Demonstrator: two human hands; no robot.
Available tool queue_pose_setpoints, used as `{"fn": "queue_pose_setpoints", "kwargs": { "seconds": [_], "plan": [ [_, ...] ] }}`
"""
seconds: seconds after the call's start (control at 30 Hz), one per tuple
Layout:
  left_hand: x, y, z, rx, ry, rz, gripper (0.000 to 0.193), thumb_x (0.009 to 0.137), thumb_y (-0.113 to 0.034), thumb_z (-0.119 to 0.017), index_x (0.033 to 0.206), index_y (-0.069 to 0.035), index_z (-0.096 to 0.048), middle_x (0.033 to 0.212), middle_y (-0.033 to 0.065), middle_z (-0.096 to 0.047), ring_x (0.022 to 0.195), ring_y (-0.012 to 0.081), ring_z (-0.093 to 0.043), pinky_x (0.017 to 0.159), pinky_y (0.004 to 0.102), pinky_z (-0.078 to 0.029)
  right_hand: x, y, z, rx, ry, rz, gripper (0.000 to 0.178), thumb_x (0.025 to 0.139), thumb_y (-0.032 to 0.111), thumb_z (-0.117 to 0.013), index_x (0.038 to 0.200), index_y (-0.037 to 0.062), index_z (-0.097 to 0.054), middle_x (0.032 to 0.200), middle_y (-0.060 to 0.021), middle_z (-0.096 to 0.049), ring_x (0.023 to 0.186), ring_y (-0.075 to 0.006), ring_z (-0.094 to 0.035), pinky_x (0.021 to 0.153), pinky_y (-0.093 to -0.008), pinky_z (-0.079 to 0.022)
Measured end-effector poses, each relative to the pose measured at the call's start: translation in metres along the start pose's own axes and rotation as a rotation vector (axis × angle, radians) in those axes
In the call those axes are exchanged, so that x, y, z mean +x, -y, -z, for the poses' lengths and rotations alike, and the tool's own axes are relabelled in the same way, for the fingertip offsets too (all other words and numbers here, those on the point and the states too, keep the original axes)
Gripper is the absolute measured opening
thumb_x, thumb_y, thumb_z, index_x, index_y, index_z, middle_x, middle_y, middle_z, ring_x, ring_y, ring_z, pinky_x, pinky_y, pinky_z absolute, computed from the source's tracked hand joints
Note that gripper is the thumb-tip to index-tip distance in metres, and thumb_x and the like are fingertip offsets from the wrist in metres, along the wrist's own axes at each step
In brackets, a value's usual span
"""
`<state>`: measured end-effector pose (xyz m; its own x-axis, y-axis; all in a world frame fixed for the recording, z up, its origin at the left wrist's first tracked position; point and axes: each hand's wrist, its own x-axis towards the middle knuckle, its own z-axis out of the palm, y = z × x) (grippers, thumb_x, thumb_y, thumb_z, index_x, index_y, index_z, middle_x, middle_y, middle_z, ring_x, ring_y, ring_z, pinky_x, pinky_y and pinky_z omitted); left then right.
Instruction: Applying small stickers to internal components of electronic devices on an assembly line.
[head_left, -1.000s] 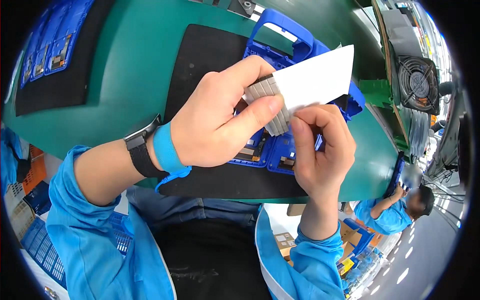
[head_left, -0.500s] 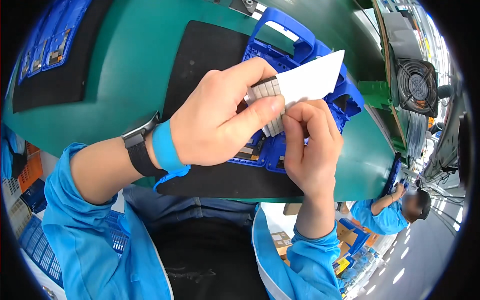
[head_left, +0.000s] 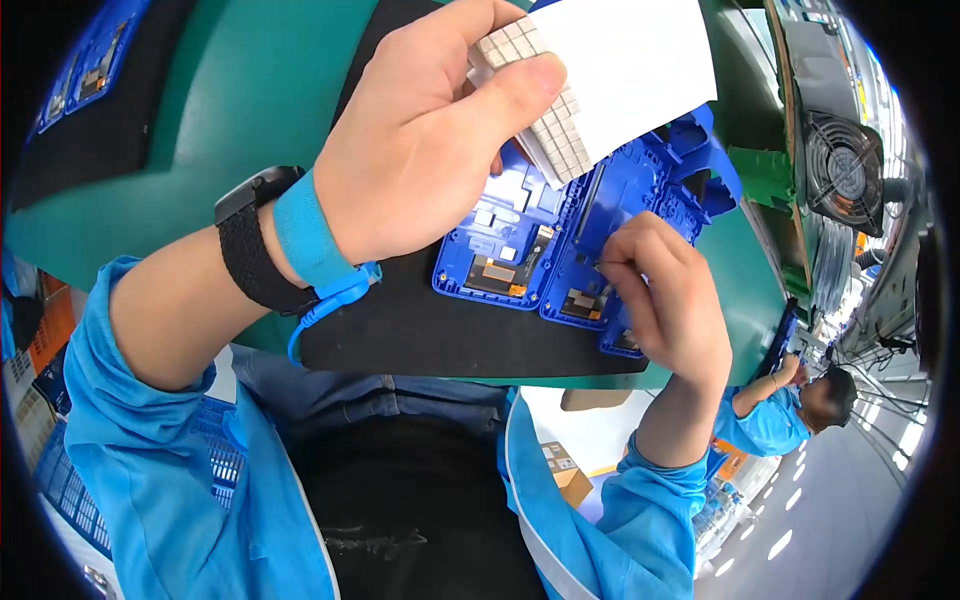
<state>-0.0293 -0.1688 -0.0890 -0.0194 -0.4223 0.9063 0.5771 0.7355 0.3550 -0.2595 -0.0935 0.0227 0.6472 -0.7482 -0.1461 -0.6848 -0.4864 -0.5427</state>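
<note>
There it was — my left hand had its grip closed on the gridded block, thumb across its face, with a white sheet fanning away toward 2 o'clock. Swinging to 5 o'clock from the block, I had the right hand, thumb and forefinger drawn close over the right blue shell. Was a small piece pinched in there? I couldn't tell, and couldn't say whether the fingertips touched the shell or merely hung above it. The left blue shell lay just beside it at 6 o'clock from the block, open side up, both on the black mat. As I judged it, the step in hand was close fingertip work inside that right shell, the left hand serving as holder of the block — a supply, perhaps. The next move, to my mind, called for lowering those right fingertips squarely to one chosen spot, keeping clear of the dark component, while the left hand held the block steady.
</note>
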Motion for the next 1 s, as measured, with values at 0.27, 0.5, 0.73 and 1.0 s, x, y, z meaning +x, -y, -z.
{"fn": "queue_pose_setpoints", "kwargs": {
  "seconds": [0.27,0.5,0.73,1.0],
  "plan": [
    [0.008,-0.024,-0.01,0.048,-0.021,0.068,0.021,0.103,-0.016,-0.058,0.112,0.003,-0.055,0.091,0.0016,-0.063,0.075,0.0016,-0.053,0.065,0.018,-0.044,0.008,0.0,-0.004,-0.132,0.082,0.008,0.016,0.079,-0.011,-0.064,0.09,-0.0016,-0.057,0.086,-0.0137,-0.056,0.077,-0.033,-0.058,0.067,-0.0387,-0.048],
    [0.009,-0.049,-0.022,-0.082,-0.27,0.574,0.019,0.103,-0.014,-0.057,0.112,0.003,-0.055,0.094,0.0028,-0.064,0.08,0.0029,-0.056,0.07,0.0187,-0.046,0.011,0.003,-0.006,-0.154,0.11,0.006,0.015,0.079,-0.011,-0.064,0.088,-0.001,-0.057,0.084,-0.0133,-0.055,0.074,-0.0325,-0.058,0.063,-0.0388,-0.047],
    [0.012,-0.064,-0.023,-0.09,-0.425,0.956,0.019,0.103,-0.013,-0.057,0.112,0.003,-0.055,0.096,0.0038,-0.065,0.083,0.0036,-0.057,0.073,0.0194,-0.047,0.012,0.007,-0.01,-0.175,0.092,0.02,0.015,0.08,-0.01,-0.065,0.088,-0.0008,-0.058,0.082,-0.0129,-0.055,0.073,-0.0322,-0.058,0.063,-0.0386,-0.047],
    [-0.001,-0.039,-0.012,0.015,-0.231,0.551,0.019,0.103,-0.014,-0.057,0.112,0.003,-0.055,0.096,0.004,-0.065,0.084,0.0045,-0.058,0.075,0.0201,-0.048,-0.002,0.007,-0.026,-0.253,-0.08,0.05,0.016,0.079,-0.01,-0.067,0.089,-0.0013,-0.058,0.083,-0.0139,-0.058,0.07,-0.0315,-0.058,0.061,-0.0382,-0.046]
  ]
}}
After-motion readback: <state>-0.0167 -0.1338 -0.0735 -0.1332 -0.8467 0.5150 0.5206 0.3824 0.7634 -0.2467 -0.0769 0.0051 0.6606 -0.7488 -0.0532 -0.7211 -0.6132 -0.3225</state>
